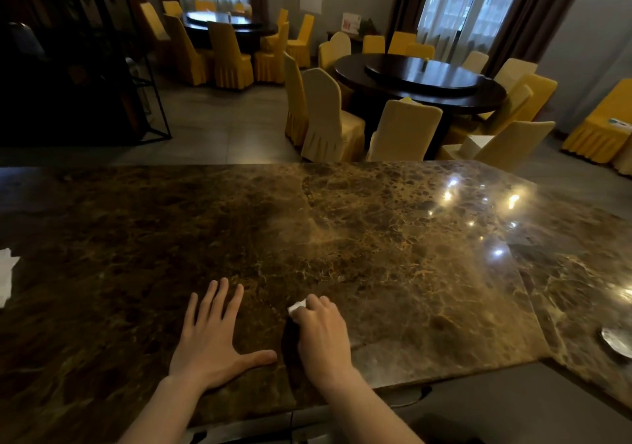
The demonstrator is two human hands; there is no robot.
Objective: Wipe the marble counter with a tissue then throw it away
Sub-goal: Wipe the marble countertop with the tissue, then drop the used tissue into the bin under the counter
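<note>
The brown marble counter (342, 224) fills the lower half of the head view. My right hand (323, 332) is closed on a small wad of white tissue (297, 306) and presses it on the marble near the front edge; only the tissue's tip shows past my fingers. My left hand (212, 337) lies flat on the counter just to the left, palm down, fingers spread, holding nothing.
More white tissue paper (6, 274) lies at the counter's left edge. A metal dish (617, 341) sits at the far right. Beyond the counter stand round dark dining tables (420, 80) ringed by yellow covered chairs (403, 132), and a dark shelf (85, 67) at left.
</note>
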